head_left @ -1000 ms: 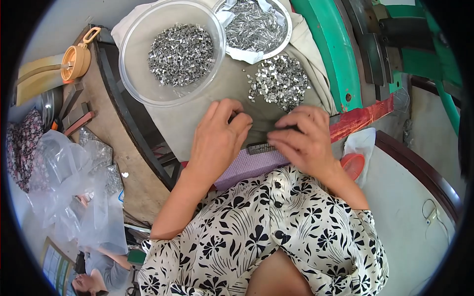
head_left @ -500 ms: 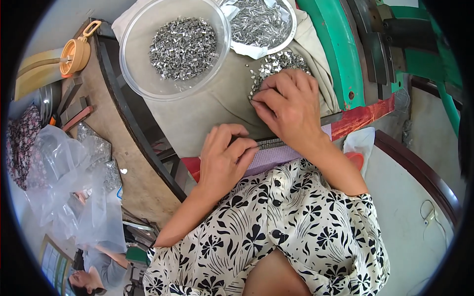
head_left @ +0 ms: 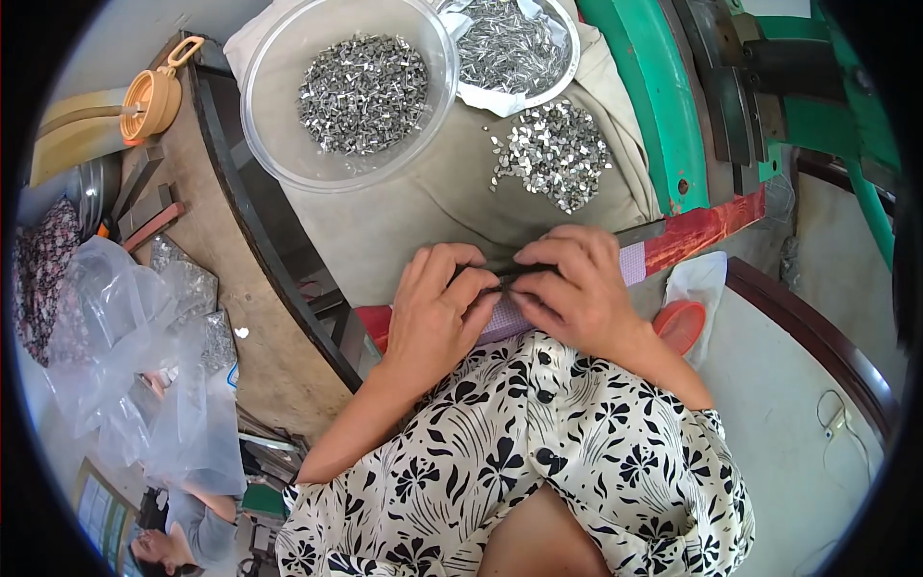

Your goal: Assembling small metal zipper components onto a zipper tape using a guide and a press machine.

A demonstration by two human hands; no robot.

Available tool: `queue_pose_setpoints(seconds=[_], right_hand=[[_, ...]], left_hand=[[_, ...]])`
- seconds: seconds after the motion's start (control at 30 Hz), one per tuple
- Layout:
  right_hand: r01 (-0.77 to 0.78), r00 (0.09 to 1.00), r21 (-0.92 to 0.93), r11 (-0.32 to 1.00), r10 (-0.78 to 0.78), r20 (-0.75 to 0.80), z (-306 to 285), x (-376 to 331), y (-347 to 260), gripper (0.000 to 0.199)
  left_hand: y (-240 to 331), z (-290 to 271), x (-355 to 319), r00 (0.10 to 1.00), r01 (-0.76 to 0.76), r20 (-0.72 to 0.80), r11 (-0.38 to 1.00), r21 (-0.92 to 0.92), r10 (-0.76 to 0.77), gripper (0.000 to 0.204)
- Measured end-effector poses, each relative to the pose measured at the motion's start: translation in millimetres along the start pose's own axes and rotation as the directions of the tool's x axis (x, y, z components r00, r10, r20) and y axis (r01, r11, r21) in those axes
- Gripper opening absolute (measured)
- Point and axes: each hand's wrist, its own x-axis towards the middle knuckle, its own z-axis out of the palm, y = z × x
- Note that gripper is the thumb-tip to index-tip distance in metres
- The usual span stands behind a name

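Beige cloth (head_left: 375,231) covered the surface, a green machine (head_left: 642,96) far right. Near centre, the left hand (head_left: 433,300) pinched a dark strip (head_left: 503,280); the right hand (head_left: 585,293) curled beside it, grip unclear.

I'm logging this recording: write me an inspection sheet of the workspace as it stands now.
Surface: tan cloth, creased; purple checked pad at its near edge.
Job's things: clear tub of small metal pieces; white bowl of thin metal pins; loose pile of metal bits on the cloth.
Clutter: plastic bags at left; red dish at right.
Hands: left hand and right hand close together by the pad, fingers bent; what lies between them is mostly hidden.
Cables: thin cable at far right.
Surroundings: green machine frame at right; another person at lower left.
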Motion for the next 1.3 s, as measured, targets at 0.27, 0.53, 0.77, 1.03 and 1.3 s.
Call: queue_pose_setpoints(seconds=[0.27, 0.53, 0.77, 1.03, 1.3], right_hand=[[-0.023, 0.999, -0.083, 0.996, 0.026, 0.04, -3.0, 4.1, -6.6, 0.02], [-0.008, 0.996, -0.107, 0.994, -0.001, -0.089, -5.6, 48.3, 30.3, 0.018], [0.125, 0.992, -0.178, 0.976, -0.122, 0.03, 1.4, 77.5, 36.8, 0.011], [0.03, 0.999, -0.116, 0.993, -0.031, -0.009, -23.2, 45.9, 24.0, 0.017], [-0.128, 0.99, -0.087, 0.988, 0.133, 0.052, -26.4, -10.2, 10.4, 0.014]], left_hand=[[4.0, -1.3, -0.5, 0.999, 0.023, 0.036, 1.0, 0.012, -0.024, 0.025], [8.4, 10.6, 1.3, 1.0, 0.012, -0.005, 0.995, 0.096, -0.012, 0.022], [8.6, 8.0, 5.0, 1.0, 0.007, -0.016, 0.998, 0.07, -0.005, 0.02], [-2.5, -4.7, 35.2, 0.971, 0.037, -0.239, 0.999, 0.03, -0.029, 0.016], [-10.1, -0.9, 70.7, 0.978, -0.054, -0.184, 0.967, 0.251, 0.102, 0.014]])
